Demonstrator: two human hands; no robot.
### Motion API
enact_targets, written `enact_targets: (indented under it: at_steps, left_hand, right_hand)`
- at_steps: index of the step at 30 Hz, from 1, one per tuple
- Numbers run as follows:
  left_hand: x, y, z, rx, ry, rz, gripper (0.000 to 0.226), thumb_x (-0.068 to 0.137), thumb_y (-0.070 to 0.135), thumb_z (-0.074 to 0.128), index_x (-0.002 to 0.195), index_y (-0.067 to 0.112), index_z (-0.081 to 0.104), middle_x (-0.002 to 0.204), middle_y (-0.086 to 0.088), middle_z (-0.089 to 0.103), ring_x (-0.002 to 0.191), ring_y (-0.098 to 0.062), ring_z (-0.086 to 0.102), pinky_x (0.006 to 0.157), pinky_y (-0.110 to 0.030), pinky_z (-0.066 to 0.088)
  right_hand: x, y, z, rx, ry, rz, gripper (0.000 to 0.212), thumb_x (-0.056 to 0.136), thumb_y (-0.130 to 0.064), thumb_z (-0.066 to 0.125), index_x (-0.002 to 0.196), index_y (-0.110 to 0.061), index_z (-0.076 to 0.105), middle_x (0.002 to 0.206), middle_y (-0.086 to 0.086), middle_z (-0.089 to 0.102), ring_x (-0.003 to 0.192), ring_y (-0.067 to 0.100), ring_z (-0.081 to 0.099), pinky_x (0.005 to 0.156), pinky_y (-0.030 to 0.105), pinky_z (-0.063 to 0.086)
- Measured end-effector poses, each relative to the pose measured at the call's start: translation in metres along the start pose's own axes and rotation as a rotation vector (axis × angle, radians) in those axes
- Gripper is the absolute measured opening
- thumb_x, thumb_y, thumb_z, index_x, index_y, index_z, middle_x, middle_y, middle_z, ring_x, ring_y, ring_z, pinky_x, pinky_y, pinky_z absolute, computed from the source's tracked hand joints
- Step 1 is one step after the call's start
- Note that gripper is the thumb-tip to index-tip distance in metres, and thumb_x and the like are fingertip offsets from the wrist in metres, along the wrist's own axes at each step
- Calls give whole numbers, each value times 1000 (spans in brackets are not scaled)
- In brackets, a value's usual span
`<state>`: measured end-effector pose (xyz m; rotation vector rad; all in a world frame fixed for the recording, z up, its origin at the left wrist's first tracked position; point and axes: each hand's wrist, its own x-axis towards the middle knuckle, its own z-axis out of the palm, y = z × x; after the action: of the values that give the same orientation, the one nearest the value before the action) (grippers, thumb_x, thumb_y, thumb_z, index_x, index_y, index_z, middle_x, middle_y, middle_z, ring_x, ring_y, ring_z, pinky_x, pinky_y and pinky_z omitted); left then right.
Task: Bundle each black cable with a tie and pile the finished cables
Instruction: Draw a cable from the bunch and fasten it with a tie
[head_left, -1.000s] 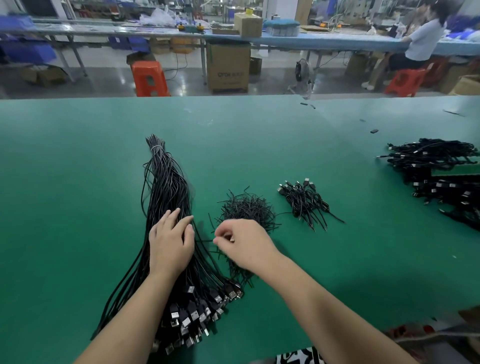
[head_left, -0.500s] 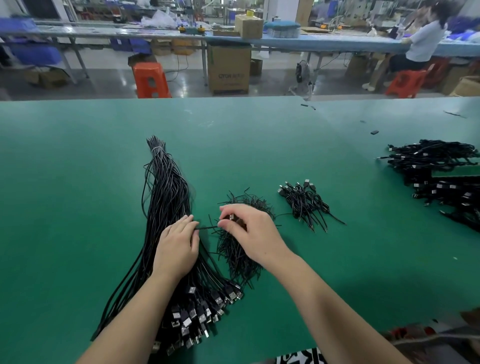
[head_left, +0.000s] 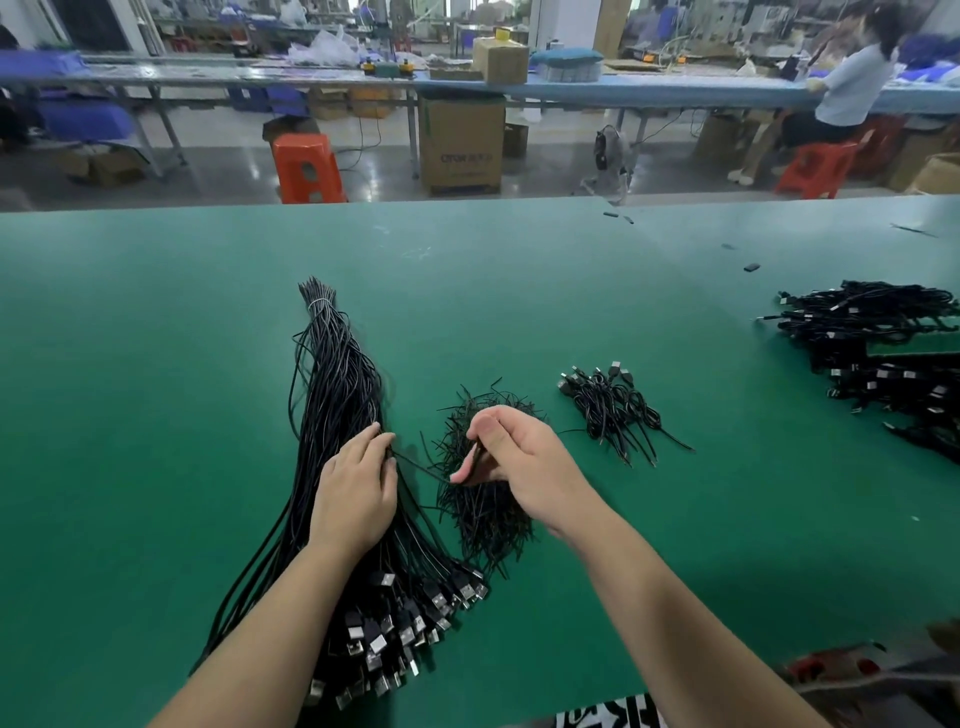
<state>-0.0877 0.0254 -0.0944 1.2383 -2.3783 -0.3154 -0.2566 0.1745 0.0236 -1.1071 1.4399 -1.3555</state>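
My right hand (head_left: 511, 457) pinches one black tie (head_left: 475, 460) above the heap of ties (head_left: 485, 506); my left hand (head_left: 358, 491) rests fingers-down on the long cable bundle (head_left: 337, 395), fingertips pinching a strand; finished cables (head_left: 615, 402) lie further right on the green table (head_left: 156, 364).

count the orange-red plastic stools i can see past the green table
2. One orange-red plastic stool stands on the floor beyond the green table, left of the big cardboard box. The other is far right, by the seated person. More may be hidden.
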Motion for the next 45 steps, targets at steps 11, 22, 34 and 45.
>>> enact_targets:
  at_steps: [11,22,34,45]
  left_hand:
    - [0,23,-35,-42,-80,113,40,106,37,37,97,18,71,110,-6,74,116,-22,64,101,-43,48]
    - [22,50,-130,-787,-727,-232,30,105,13,44,99,9,73,63,-5,51,57,-15,40,49,-27,36]
    - [48,48,-154,-1122,-332,-415,36,107,35,41,90,13,62,89,-19,63,85,-42,74,67,-47,61]
    - [52,105,-211,-1134,-64,285,36,93,51,63,114,24,74,94,-3,66,93,-27,62,82,-35,49]
  right_hand:
    - [-6,-42,-44,337,205,-44,38,94,-41,54,108,-6,59,82,16,73,75,31,73,69,35,60]
    - [21,-35,-92,789,591,-35,24,109,-23,42,106,-4,58,78,12,75,67,21,73,63,32,60]
    - [16,-21,-81,776,461,31,24,107,-20,46,110,-3,62,87,15,74,76,23,73,69,34,60]
    - [18,-11,-59,784,435,82,24,107,-20,46,112,-2,60,90,16,75,75,23,73,68,34,60]
